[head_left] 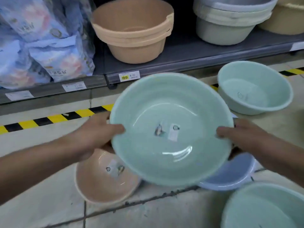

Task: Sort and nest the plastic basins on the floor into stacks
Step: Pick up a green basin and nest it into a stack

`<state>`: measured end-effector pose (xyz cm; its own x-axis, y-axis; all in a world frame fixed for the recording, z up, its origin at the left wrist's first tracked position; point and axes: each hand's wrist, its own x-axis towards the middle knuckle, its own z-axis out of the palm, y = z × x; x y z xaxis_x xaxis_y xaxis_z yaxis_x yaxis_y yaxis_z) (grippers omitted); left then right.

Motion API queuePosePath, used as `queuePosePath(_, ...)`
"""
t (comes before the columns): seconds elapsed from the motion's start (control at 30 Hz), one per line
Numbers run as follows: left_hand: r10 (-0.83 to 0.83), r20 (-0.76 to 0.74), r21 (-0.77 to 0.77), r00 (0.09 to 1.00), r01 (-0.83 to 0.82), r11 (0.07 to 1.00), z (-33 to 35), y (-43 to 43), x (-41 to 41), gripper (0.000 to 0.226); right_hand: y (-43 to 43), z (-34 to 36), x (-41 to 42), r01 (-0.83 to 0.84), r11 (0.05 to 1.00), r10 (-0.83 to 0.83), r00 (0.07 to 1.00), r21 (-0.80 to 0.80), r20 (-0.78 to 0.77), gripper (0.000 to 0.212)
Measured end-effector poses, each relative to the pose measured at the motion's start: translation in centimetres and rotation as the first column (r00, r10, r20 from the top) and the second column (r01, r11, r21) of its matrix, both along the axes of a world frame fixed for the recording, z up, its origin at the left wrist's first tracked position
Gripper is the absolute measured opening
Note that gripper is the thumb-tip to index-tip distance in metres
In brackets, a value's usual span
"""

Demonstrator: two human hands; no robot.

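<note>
I hold a large mint-green basin [171, 150] in the air above the floor, tilted toward me, with stickers on its bottom. My left hand [97, 130] grips its left rim and my right hand [243, 135] grips its right rim. Under it on the floor lie a pink basin [102, 181] at lower left and a blue basin [230, 175] at lower right, both partly hidden. Another green basin [253, 89] sits on the floor at the right near the shelf. A third green basin [266, 209] shows at the bottom right corner.
A low shelf [189, 55] runs across the back with stacked tan basins [133, 30] and grey-white basins [230, 18]. Blue packaged goods [41, 41] fill the left shelf. Yellow-black hazard tape [54, 118] marks the floor along the shelf base.
</note>
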<state>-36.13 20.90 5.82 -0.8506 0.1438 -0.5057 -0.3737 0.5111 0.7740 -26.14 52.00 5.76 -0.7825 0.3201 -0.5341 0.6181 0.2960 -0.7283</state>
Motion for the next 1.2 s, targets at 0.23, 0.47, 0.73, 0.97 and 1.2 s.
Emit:
queuePosePath(0.23,0.183,-0.189,0.138,0.965,-0.159,0.978,-3.1,6.7,-15.7,0.015,1.5,-3.1,-16.9,0.284,0.954,-0.297,0.943,-0.098,-0.153,0.02)
queuePosePath(0.47,0.224,-0.126,0.094,0.967,-0.213,0.973,-8.8,8.3,-17.8,0.027,1.0,-9.3,-19.9,0.373,0.923,-0.382,0.915,-0.092,-0.126,0.023)
queuePosePath(0.73,0.196,-0.074,0.044,0.978,-0.193,0.98,-10.4,8.3,-18.3,0.03,0.7,-10.2,-19.9,0.319,0.944,-0.327,0.939,-0.084,-0.109,0.017)
queuePosePath(0.97,0.216,-0.034,0.058,0.976,-0.214,0.975,-11.8,7.5,-16.8,0.026,0.6,-11.2,-18.7,0.25,0.968,-0.251,0.968,-0.03,-0.011,0.02)
queuePosePath(1.2,0.151,-0.012,0.013,0.988,-0.151,0.988,-11.6,5.1,-15.9,0.023,-0.6,-10.1,-17.3,0.122,0.989,-0.117,0.991,-0.081,0.069,0.01)
